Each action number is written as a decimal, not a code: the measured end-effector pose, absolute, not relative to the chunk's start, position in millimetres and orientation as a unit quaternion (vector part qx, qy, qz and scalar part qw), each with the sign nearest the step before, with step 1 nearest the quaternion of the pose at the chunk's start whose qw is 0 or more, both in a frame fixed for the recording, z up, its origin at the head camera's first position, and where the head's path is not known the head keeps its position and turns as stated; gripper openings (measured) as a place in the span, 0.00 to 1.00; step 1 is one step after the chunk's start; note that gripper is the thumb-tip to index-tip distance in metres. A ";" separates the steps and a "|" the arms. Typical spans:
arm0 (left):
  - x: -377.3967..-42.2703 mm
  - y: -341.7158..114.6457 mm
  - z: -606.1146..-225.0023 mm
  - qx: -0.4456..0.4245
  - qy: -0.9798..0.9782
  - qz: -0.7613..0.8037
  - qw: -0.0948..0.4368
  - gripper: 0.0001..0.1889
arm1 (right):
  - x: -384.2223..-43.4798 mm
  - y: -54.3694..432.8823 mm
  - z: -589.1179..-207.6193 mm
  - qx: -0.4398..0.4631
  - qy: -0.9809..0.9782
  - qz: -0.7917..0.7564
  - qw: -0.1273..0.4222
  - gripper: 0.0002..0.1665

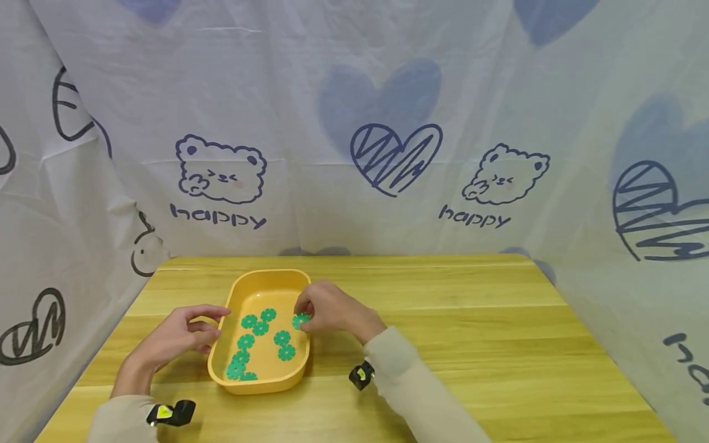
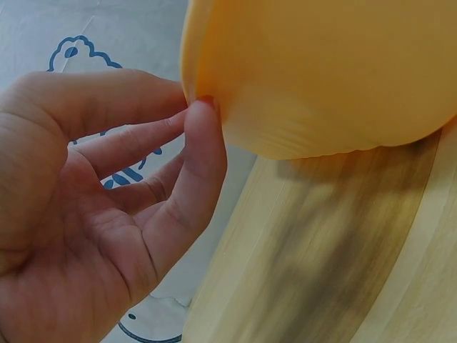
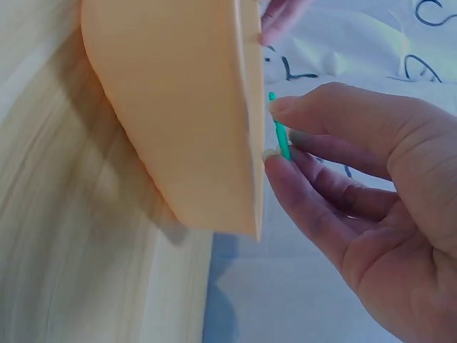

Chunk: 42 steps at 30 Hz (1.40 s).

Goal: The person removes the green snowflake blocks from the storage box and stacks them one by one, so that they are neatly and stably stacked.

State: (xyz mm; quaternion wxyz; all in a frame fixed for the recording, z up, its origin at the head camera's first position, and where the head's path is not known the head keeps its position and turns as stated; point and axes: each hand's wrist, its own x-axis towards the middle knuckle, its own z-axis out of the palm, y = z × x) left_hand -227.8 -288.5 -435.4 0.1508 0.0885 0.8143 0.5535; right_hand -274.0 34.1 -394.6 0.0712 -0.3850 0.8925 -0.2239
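Observation:
A yellow tray (image 1: pixel 256 389) holds several green notched discs (image 1: pixel 240 357), shaped like small flowers. At the tray's left side, my left hand (image 1: pixel 174 335) grips the rim, with the index fingertip over the edge and the thumb against the outside wall; the left wrist view shows these fingertips (image 2: pixel 203 118) right at the rim. Over the right side, my right hand (image 1: pixel 332 311) pinches one green disc (image 1: pixel 300 320) between thumb and fingers. Seen edge-on in the right wrist view, this disc (image 3: pixel 281 132) is above the tray's rim (image 3: pixel 253 143).
The tray rests on a wood-grain table (image 1: pixel 471 344), left of its middle. A pale cloth (image 1: pixel 310 203) printed with hearts and bears hangs behind the table and along both sides. Each sleeve bears a black wrist camera (image 1: pixel 361 375).

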 end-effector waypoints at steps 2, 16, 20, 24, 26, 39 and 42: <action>-227.9 -288.8 -435.5 0.091 0.815 0.553 0.151 0.31 | -274.0 42.8 -394.8 -0.382 0.891 -0.236 0.068 0.12; -227.9 -289.9 -436.7 0.091 0.814 0.553 0.149 0.30 | -270.9 117.5 -404.7 -0.320 0.899 -0.294 0.056 0.13; -227.6 -289.4 -436.7 0.092 0.814 0.554 0.148 0.30 | -269.8 137.9 -407.2 -0.302 0.903 -0.303 0.052 0.13; -227.2 -289.3 -436.5 0.093 0.815 0.553 0.146 0.30 | -267.7 156.2 -410.8 -0.281 0.909 -0.305 0.051 0.13; -226.8 -289.1 -436.5 0.090 0.815 0.553 0.146 0.30 | -266.6 164.5 -412.8 -0.269 0.912 -0.305 0.051 0.13; -227.1 -289.0 -435.9 0.086 0.815 0.555 0.147 0.30 | -268.0 210.1 -430.3 -0.241 0.922 -0.303 0.025 0.14; -227.5 -289.6 -436.0 0.088 0.814 0.554 0.149 0.31 | -268.1 217.2 -433.3 -0.231 0.925 -0.302 0.024 0.13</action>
